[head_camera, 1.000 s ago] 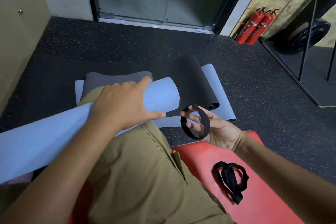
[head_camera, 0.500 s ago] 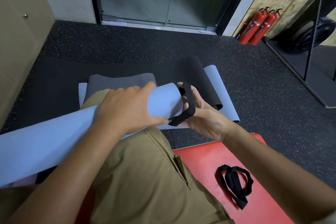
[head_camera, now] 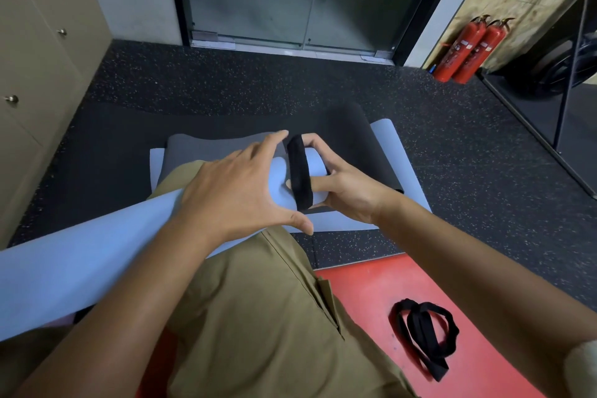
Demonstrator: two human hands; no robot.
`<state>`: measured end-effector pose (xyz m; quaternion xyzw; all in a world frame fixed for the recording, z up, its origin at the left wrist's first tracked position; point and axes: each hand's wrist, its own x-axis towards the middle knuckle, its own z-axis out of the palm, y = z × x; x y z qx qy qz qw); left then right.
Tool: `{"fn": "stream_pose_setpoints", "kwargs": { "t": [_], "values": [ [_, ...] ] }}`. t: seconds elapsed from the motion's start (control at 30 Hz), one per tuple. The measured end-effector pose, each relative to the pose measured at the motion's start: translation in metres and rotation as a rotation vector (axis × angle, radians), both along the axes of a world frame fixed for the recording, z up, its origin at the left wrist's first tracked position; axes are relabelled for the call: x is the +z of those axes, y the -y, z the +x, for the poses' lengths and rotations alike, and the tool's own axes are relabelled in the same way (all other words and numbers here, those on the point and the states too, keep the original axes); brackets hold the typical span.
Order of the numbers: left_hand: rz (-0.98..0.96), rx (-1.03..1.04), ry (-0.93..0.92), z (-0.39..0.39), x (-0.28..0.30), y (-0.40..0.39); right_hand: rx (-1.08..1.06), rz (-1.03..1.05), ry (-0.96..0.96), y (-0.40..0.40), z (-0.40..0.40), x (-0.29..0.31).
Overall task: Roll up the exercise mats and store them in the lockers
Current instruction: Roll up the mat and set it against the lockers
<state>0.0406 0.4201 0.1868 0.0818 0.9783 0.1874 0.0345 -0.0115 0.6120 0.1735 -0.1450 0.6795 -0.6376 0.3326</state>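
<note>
Bare forearms without sleeves; khaki trousers (head_camera: 258,317) with a seamed side pocket.

A light blue exercise mat (head_camera: 97,255), rolled into a long tube, lies slantwise across the person's lap, its near end running off the left edge and its far end pointing right and away. A black strap loop (head_camera: 300,176) sits around that far end, just short of the tip. Beyond it, flat on the dark floor, a grey mat (head_camera: 206,152) and a black mat (head_camera: 352,136) lie on a flat light blue mat (head_camera: 397,152), and beige lockers (head_camera: 35,74) line the left wall.
</note>
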Motion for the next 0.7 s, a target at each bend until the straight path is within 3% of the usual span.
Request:
{"fn": "stream_pose_setpoints", "kwargs": {
  "t": [0.4,0.57,0.7],
  "values": [
    [0.213,0.019,-0.02,0.002,0.001,0.01,0.044,-0.007,-0.022,-0.003,-0.007,0.003],
    [-0.102,-0.007,-0.004,0.023,-0.001,0.041,0.016,-0.026,-0.062,0.0,-0.009,0.0],
    [-0.127,0.104,0.014,0.036,-0.008,0.055,-0.117,-0.048,-0.057,0.01,-0.008,-0.006]
  ]
}}
